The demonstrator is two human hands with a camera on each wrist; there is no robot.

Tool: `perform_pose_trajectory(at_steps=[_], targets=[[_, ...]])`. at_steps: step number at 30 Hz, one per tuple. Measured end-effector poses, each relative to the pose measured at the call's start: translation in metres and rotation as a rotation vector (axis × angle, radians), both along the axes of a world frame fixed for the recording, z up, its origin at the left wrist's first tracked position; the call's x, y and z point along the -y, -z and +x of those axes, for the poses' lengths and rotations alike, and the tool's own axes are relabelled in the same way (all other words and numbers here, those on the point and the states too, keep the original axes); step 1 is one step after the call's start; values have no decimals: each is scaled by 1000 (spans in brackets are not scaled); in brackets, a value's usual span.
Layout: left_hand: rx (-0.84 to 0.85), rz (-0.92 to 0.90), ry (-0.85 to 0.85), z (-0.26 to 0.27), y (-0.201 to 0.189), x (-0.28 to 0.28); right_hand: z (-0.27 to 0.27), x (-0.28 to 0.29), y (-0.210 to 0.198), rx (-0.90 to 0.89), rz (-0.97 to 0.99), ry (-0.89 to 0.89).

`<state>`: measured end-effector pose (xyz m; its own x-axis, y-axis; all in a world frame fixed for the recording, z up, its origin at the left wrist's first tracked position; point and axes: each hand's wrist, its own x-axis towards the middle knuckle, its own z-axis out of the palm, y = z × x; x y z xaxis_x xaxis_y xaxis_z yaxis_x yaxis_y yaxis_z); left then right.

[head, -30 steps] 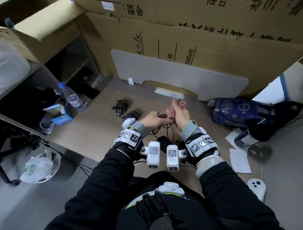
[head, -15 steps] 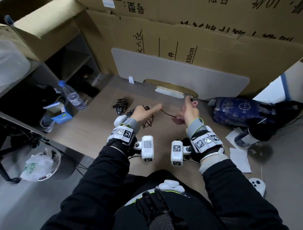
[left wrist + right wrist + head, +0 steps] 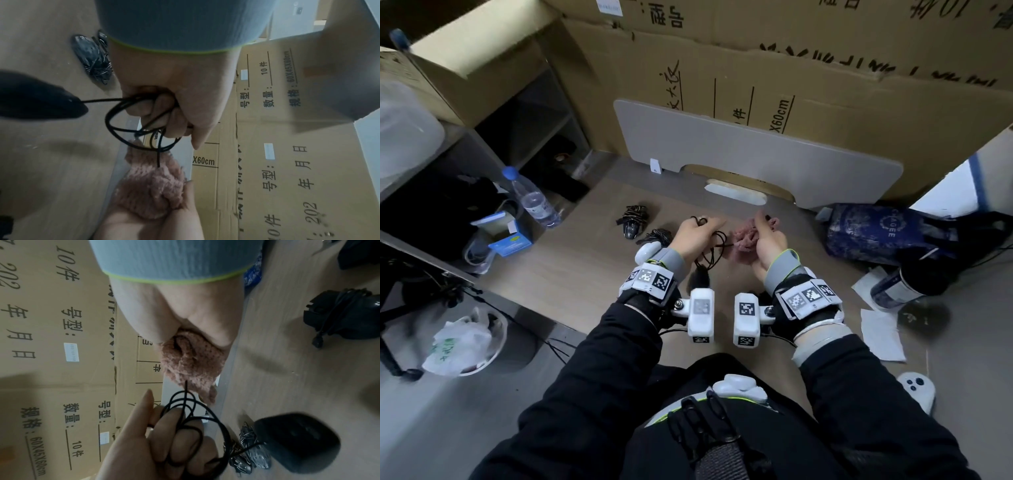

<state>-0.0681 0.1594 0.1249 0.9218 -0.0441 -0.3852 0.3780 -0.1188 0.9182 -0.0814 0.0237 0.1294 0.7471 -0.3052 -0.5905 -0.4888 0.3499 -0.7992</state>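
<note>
Over the worktop [image 3: 571, 274], the left hand [image 3: 695, 236] grips a black cable [image 3: 717, 240] and the right hand [image 3: 767, 245] a pink fuzzy piece [image 3: 744, 238].
Cardboard boxes [image 3: 825, 113] stand behind. The 2 hands sit just beside each other. The left hand's fingers curl round several cable loops, with the black mouse [image 3: 698, 278] below that wrist. The right hand's fingers close on the pink piece, where the cable's end meets it. A 2nd cord-wrapped mouse [image 3: 633, 221] lies to the left.
</note>
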Motion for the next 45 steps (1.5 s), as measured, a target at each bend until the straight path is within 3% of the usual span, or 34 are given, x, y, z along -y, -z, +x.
perform_pose_trajectory(at_steps=[6, 9, 13, 20, 24, 31, 40, 45], targets=[[99, 236, 342, -1, -2, -3, 2, 3, -4, -24, 30, 53], [27, 364, 406, 1, 3, -5, 1, 7, -3, -26, 58, 99], [-34, 398, 380, 0, 8, -5, 3, 14, -1, -5, 95, 163], [-60, 374, 312, -4, 6, 1, 2, 12, -1, 93, 488, 100], [-17, 344, 210, 0, 9, -3, 1, 10, -2, 79, 441, 42], [23, 288, 147, -1, 7, -3, -1, 3, 11, 113, 138, -119], [36, 222, 198, -6, 1, 3, -5, 10, 20, 159, 58, 64], [77, 228, 258, -3, -4, 2, -1, -1, 12, 86, 199, 189]])
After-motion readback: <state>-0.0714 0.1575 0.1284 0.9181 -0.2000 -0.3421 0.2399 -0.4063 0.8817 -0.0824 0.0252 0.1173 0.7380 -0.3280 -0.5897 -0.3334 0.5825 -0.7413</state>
